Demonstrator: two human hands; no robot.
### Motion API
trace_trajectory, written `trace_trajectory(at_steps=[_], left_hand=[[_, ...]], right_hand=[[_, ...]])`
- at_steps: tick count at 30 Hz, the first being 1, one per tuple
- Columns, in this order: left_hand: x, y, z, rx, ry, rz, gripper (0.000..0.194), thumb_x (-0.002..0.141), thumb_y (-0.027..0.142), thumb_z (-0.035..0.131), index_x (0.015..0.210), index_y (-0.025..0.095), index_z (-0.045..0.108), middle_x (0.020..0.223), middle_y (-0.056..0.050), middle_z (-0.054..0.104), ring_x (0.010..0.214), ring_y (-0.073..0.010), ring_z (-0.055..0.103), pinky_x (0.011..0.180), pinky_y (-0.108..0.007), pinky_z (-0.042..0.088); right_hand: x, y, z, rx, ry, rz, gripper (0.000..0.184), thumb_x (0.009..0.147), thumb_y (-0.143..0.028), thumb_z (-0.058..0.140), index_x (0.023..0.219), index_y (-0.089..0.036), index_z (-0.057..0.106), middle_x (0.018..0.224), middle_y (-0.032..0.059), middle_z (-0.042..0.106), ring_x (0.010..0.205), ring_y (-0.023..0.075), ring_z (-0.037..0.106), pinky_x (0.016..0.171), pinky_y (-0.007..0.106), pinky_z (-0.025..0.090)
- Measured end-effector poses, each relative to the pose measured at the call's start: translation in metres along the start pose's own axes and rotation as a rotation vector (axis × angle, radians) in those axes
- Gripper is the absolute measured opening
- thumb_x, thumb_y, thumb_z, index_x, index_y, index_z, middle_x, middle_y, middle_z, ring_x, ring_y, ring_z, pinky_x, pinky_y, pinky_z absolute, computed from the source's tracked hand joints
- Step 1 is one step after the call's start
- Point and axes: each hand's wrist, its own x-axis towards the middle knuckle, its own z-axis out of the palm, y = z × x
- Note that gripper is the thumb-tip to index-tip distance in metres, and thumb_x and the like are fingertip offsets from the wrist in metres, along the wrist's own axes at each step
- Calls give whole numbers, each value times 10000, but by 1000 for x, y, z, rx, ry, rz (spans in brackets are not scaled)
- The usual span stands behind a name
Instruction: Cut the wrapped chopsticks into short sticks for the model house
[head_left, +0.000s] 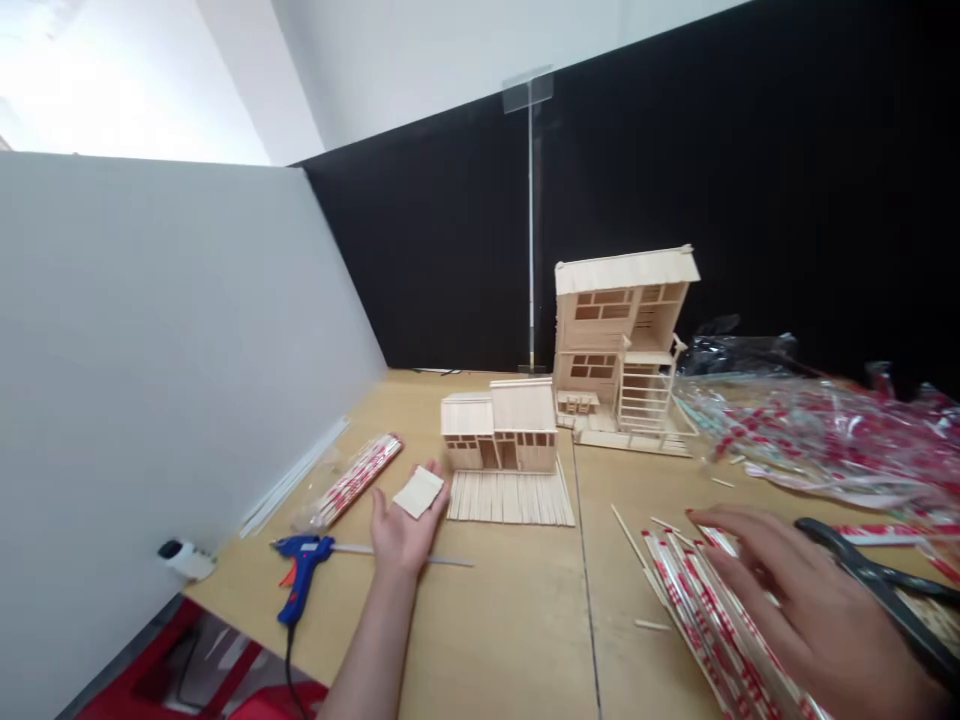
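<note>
Palm up in the middle of the table, my left hand (405,525) bears a small pale panel of wooden sticks (418,492) across its fingers. Just beyond it stands a small stick-built house model (517,430) with a slatted floor in front. At lower right, my right hand (799,610) hovers over or rests on a pile of wooden sticks in red-and-white wrappers (701,610); I cannot tell whether it touches them. Its fingers are stretched out, slightly blurred. Black-handled scissors (862,570) lie beside that hand, partly hidden by it.
A blue glue gun (301,570) with a glue stick lies left of my left arm. Behind it is a pack of wrapped sticks (360,480). A two-storey stick house (626,350) stands at the back, next to crumpled plastic wrappers (817,420). A white bottle (187,560) is at the left edge.
</note>
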Motion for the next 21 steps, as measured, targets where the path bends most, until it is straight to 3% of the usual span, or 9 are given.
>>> trace_trajectory(at_steps=[5, 7, 9, 12, 15, 18, 21], left_hand=[[-5, -17, 11, 60, 82, -21, 666, 961, 609, 432, 1390, 105, 510, 1444, -298, 516, 1349, -403, 514, 1024, -604, 488], [-3, -23, 15, 61, 99, -21, 626, 967, 596, 434, 1334, 104, 560, 1410, -294, 548, 1320, -384, 551, 994, -557, 522], [1, -28, 16, 59, 115, -1, 604, 978, 576, 427, 1303, 92, 583, 1371, -292, 579, 1272, -352, 599, 958, -487, 555], [7, -33, 16, 54, 141, 70, 597, 1000, 550, 388, 1304, 73, 577, 1336, -282, 607, 1201, -299, 653, 924, -399, 576], [12, -35, 15, 65, 167, 152, 614, 997, 567, 386, 1324, 76, 557, 1356, -259, 601, 1174, -261, 669, 931, -347, 573], [16, -36, 13, 90, 174, 204, 615, 991, 580, 394, 1334, 96, 556, 1383, -231, 594, 1188, -241, 661, 946, -323, 562], [19, -37, 12, 119, 171, 218, 587, 999, 564, 392, 1330, 113, 572, 1367, -212, 615, 1217, -232, 643, 965, -317, 550]], right_hand=[[59, -81, 58, 309, -408, -1, 323, 998, -464, 431, 1117, -237, 627, 1012, 69, 683, 694, 176, 601, 721, 345, 497], [79, -99, 94, 489, -527, 110, 351, 992, -476, 435, 1118, -208, 622, 926, 55, 681, 715, 180, 607, 718, 331, 493], [95, -109, 132, 761, -580, 329, 345, 975, -459, 461, 1108, -178, 609, 942, 61, 678, 721, 175, 620, 673, 303, 497], [108, -118, 185, 847, -510, 443, 299, 975, -413, 456, 1053, -160, 594, 989, 88, 680, 854, 182, 650, 789, 305, 516], [105, -126, 222, 919, -407, 572, 285, 952, -425, 492, 1014, -164, 589, 992, 103, 686, 903, 201, 648, 870, 342, 515], [98, -135, 240, 1038, -310, 703, 268, 925, -431, 535, 1005, -180, 588, 1014, 95, 690, 989, 209, 648, 937, 349, 507], [95, -142, 245, 1194, -265, 821, 219, 914, -392, 560, 1006, -196, 591, 996, 77, 706, 1026, 196, 667, 973, 333, 510]])
